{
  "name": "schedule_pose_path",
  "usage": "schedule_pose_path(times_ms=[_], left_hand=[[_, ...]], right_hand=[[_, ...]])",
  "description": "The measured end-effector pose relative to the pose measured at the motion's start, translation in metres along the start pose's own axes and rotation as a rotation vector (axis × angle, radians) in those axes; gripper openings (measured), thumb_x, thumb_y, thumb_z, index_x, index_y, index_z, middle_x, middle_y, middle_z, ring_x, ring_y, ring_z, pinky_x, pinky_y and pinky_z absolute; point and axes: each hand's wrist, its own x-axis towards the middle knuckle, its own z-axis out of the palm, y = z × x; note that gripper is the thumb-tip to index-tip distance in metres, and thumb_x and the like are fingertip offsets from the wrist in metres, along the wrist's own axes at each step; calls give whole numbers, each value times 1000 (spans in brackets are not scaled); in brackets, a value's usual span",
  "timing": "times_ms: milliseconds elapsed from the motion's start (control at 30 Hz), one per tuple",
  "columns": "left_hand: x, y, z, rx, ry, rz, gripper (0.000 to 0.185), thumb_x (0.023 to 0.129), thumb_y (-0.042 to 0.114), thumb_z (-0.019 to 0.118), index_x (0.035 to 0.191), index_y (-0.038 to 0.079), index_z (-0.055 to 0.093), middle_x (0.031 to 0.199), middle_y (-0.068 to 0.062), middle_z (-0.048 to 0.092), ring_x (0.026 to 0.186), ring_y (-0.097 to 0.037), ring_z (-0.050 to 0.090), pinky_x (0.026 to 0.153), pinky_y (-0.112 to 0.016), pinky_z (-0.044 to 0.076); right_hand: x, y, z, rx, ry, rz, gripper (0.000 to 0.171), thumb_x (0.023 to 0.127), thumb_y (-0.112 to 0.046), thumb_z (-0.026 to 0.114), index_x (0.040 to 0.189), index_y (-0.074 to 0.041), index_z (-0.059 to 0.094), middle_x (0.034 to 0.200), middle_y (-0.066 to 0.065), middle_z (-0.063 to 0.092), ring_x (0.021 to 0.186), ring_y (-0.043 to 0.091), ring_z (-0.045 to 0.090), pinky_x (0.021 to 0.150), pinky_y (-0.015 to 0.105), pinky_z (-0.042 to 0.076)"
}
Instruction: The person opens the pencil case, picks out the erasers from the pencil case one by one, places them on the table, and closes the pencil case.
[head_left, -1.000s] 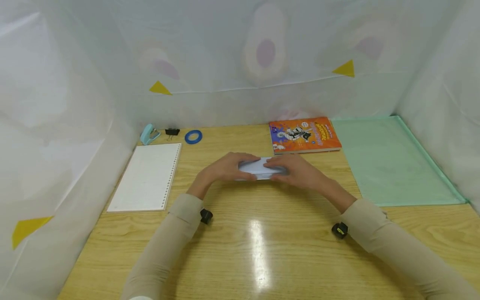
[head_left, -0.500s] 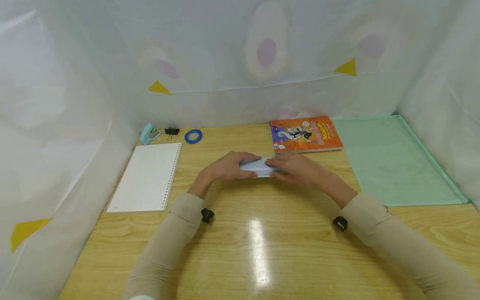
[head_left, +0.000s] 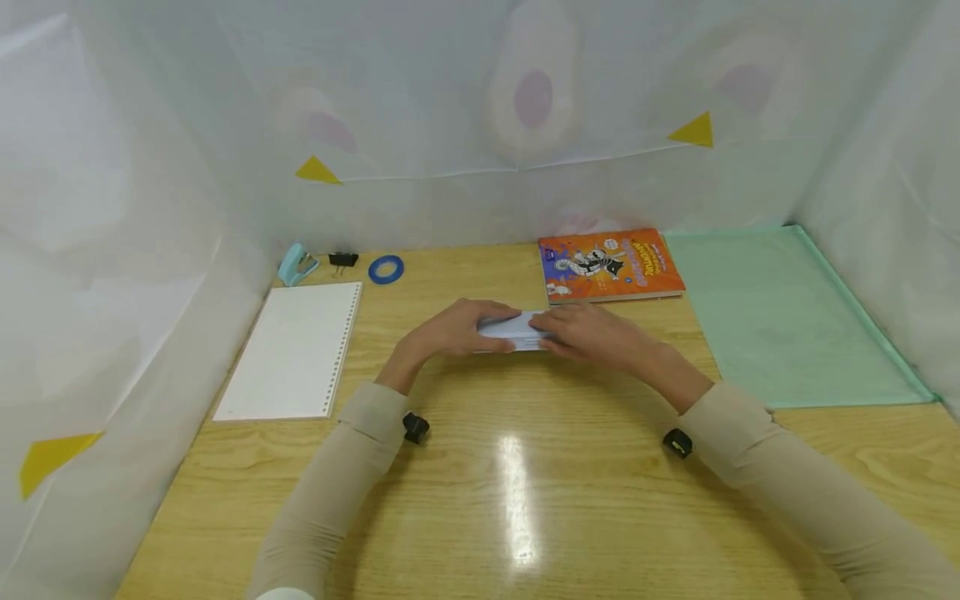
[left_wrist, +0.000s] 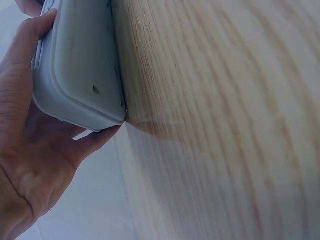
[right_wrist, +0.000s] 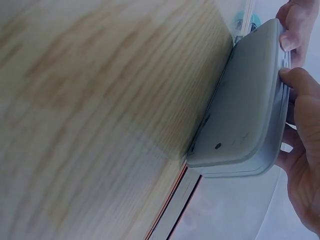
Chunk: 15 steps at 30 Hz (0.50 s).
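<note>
A pale blue-white oblong case (head_left: 519, 327) with rounded corners is between my hands at mid-table, its lid seam running along the side. My left hand (head_left: 453, 330) grips its left end, thumb on the near side and fingers over the far side. At the other end my right hand (head_left: 600, 337) holds it, with fingertips on top and the thumb by the front seam. In the left wrist view, the case (left_wrist: 85, 60) shows a scuffed face close to the wood. A small dark spot marks the case (right_wrist: 240, 105) in the right wrist view. Both ends are partly hidden by the hands.
An orange and purple book (head_left: 611, 267) lies behind the right hand, beside a green translucent mat (head_left: 795, 325). On the left are a white notepad (head_left: 288, 350), light-blue stapler (head_left: 295, 265), black binder clip (head_left: 343, 259) and blue tape roll (head_left: 386, 269). White sheeting encloses the table.
My right hand's fingers and thumb have shifted slightly over the case, covering more of its right end. The left hand keeps its grip, and the case stays about where it was.
</note>
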Motion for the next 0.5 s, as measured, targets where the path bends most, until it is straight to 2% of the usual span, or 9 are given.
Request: schedule_pose_path(times_ms=[267, 367, 500], left_hand=[[-3, 0, -2, -23, -8, -21, 66, 95, 43, 75, 152, 15, 55, 153, -9, 54, 119, -21, 59, 96, -37, 49], [-4, 1, -2, -9, -11, -20, 69, 94, 44, 76, 152, 16, 54, 154, -8, 54, 121, -21, 58, 97, -38, 48], [-3, 1, -1, 9, -26, -29, 72, 92, 47, 78, 154, 19, 53, 156, -7, 52, 132, -23, 53, 107, -40, 44]], right_hand=[[3, -4, -1, -41, -10, 3, 31, 102, -16, 68, 126, 3, 65, 115, 16, 73, 100, 34, 72, 87, 48, 57], [-1, -1, -3, 43, -15, 56, 35, 101, -20, 71, 129, 0, 67, 120, 15, 73, 106, 33, 71, 91, 48, 56], [-16, 12, -7, 210, -68, 180, 51, 94, -28, 79, 137, -4, 67, 136, 16, 67, 128, 35, 61, 105, 51, 48]])
